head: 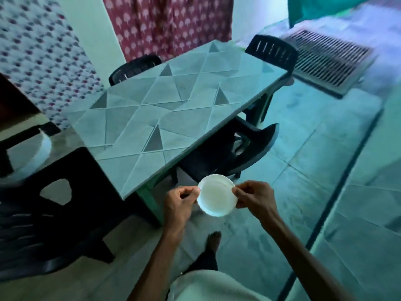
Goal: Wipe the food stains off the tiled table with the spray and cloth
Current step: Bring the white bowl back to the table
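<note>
Left hand (181, 200) and right hand (252, 197) pinching white plate (216, 195) by its rim (fingers closed), near tiled table (165, 109) corner

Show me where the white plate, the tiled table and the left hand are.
white plate (217, 195): head view, centre of the dish.
tiled table (173, 105): head view, bare middle of top.
left hand (179, 203): head view, back of hand.

A small white plate (216, 195) with a scalloped rim sits above the tiled floor (325, 170). Dark plastic chairs stand about: one near left (54, 213), one tucked at the right (238, 148), two at the far end (134, 68) (272, 51). A maroon patterned curtain (169, 25) hangs behind, and a slatted grille (329, 61) lies beyond.
</note>
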Action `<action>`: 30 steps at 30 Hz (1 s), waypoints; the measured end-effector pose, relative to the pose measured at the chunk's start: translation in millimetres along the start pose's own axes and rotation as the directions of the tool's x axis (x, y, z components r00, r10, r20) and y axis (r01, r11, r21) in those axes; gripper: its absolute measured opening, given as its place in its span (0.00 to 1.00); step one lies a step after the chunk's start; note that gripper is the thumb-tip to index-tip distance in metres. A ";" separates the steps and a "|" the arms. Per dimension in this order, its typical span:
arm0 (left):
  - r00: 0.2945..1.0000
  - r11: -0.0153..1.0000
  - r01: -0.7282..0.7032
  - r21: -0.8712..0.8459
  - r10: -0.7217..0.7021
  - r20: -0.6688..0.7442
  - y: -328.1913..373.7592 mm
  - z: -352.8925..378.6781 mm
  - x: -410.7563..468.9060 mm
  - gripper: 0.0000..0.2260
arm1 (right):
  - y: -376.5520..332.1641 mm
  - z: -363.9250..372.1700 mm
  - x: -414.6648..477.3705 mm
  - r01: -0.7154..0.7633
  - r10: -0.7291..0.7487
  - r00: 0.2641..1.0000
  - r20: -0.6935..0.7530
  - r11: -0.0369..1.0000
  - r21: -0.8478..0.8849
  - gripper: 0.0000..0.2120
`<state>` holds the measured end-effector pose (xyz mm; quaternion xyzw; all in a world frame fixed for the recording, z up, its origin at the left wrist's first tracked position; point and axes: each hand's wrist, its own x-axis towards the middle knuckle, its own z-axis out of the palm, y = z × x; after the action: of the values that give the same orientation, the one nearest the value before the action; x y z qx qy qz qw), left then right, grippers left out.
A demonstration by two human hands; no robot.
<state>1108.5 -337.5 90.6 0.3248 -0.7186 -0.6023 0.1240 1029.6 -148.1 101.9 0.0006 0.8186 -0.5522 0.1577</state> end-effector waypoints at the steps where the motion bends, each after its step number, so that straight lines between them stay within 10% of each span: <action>1: 0.999 1.000 -0.011 0.009 0.011 0.037 11.4 24.6 24.1 0.02 | -4.4 -15.4 24.3 -0.013 0.014 0.999 -0.039 1.000 0.019 0.02; 15: 0.942 0.996 -0.070 0.051 0.049 0.331 120.2 278.4 218.3 0.06 | -17.9 -184.7 258.6 -0.052 0.090 0.950 -0.298 0.990 0.135 0.03; 30: 0.990 0.990 0.101 -0.099 -0.091 0.108 207.2 578.5 292.1 0.06 | -1.7 -427.0 519.7 -0.036 0.043 0.996 -0.083 0.996 0.078 0.03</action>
<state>491.8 -50.1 83.4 0.3206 -0.6750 -0.6603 0.0745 425.4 147.3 114.3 0.0462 0.8028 -0.5793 0.1335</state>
